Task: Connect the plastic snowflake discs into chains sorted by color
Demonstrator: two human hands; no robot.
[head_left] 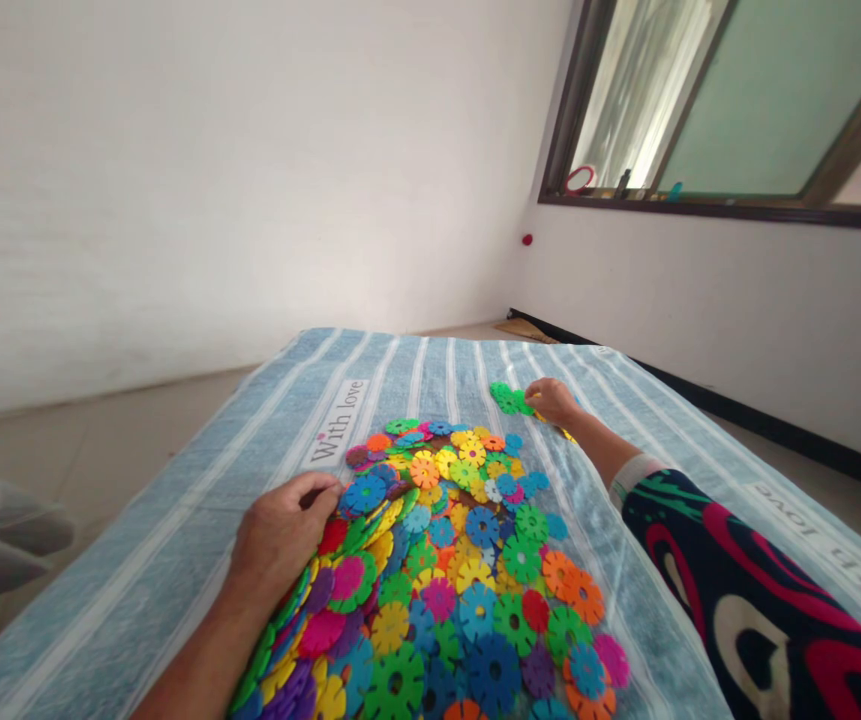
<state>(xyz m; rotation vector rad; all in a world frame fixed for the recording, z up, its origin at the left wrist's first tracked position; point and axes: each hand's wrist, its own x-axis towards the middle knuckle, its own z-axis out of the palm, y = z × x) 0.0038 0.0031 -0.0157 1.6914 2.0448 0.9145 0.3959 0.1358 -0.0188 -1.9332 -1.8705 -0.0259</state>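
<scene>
A large heap of colourful plastic snowflake discs [475, 575] with notched rims and centre holes lies on the cloth before me. My left hand [284, 525] rests against the heap's left edge. Its thumb and forefinger meet beside a blue disc [364, 492]; what they pinch, if anything, is hidden. Farther away, beyond the heap's right side, my right hand [552, 400] has its fingers closed at a green snowflake disc [523, 402]. More green discs [503, 396] lie just left of it. Some yellow discs [568, 435] show partly under the right wrist.
A blue striped cloth [265, 400] with printed lettering covers the table. White walls stand beyond, with a window [745, 100] at the upper right. Small items, including a red-rimmed round mirror [580, 179], stand on its sill. Grey fabric [2, 530] hangs at the left.
</scene>
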